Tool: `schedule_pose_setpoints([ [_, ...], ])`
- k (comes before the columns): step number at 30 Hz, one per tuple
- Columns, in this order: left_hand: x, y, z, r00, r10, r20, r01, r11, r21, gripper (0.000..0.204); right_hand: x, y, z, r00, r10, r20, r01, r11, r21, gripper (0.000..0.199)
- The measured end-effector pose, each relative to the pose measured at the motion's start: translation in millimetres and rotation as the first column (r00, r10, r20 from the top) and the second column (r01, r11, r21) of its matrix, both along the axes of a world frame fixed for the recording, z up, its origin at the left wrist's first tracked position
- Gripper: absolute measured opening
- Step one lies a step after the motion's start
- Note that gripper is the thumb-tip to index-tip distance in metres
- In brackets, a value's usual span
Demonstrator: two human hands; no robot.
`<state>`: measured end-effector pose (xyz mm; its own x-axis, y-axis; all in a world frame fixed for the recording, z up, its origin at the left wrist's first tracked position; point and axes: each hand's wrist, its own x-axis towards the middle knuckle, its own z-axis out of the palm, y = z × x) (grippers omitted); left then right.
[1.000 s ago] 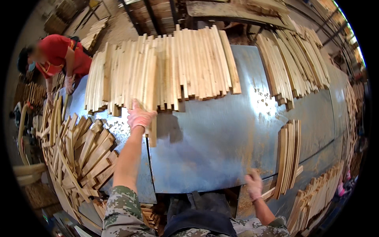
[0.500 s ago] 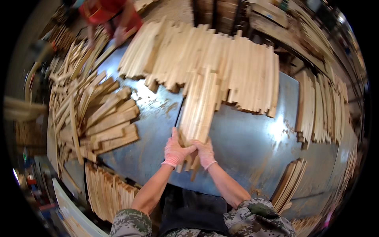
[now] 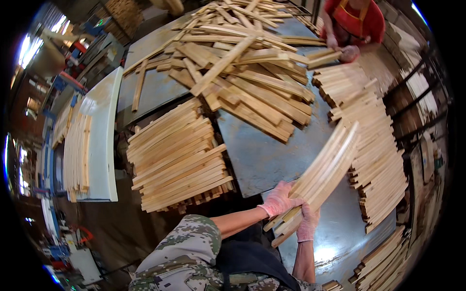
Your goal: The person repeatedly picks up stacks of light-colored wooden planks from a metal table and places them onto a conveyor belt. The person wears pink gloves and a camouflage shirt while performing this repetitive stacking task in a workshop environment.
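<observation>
I hold a bundle of pale wooden slats [image 3: 324, 169] lifted above a grey metal table [image 3: 259, 155]. My left hand [image 3: 278, 199], in a pink glove, grips the near end of the bundle from the left. Just below it, my right hand [image 3: 307, 224], also gloved, clasps the same end from underneath. The bundle slants up and to the right, its far end over a row of stacked slats [image 3: 376, 145] along the table's right side. A neat stack of slats [image 3: 177, 157] lies to the left of my hands.
A loose heap of wider boards [image 3: 242, 63] covers the far part of the table. Another person in a red top [image 3: 352, 24] handles slats at the far right. A white board [image 3: 99, 136] carrying more slats [image 3: 77, 150] stands to the left.
My view has swung left. The bundle, pulled from the row with both hands half a second ago, is now lifted off the table and slanted to the right.
</observation>
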<state>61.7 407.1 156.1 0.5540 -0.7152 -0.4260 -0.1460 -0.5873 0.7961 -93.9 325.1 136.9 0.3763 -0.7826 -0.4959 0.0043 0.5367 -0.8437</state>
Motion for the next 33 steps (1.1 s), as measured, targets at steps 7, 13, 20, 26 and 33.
schedule_pose_setpoints([
  [7, 88.8, 194.9, 31.7, 0.854, 0.512, 0.089, -0.463, 0.828, -0.315, 0.072, 159.1, 120.6, 65.5, 0.819, 0.570, 0.068, -0.566, 0.821, -0.071, 0.069],
  [13, 139.4, 331.2, 49.6, 0.593, 0.801, 0.074, -0.744, 0.582, -0.328, 0.059, 271.8, 240.6, 57.7, 0.589, 0.769, 0.248, -0.793, 0.609, -0.001, 0.062],
  [20, 180.1, 459.1, 53.8, 0.455, 0.852, 0.258, -0.824, 0.513, -0.242, 0.054, 346.7, 362.0, 65.6, 0.416, 0.878, 0.235, -0.906, 0.422, 0.029, 0.061],
  [26, 205.6, 544.9, 56.4, 0.458, 0.826, 0.329, -0.862, 0.503, -0.063, 0.065, 381.2, 433.0, 60.9, 0.141, 0.934, -0.327, -0.983, 0.095, -0.154, 0.080],
  [33, 219.9, 577.8, -4.5, 0.656, 0.660, 0.367, -0.750, 0.520, 0.408, 0.102, 365.4, 444.0, 37.8, -0.326, 0.686, -0.650, -0.919, -0.390, 0.049, 0.106],
])
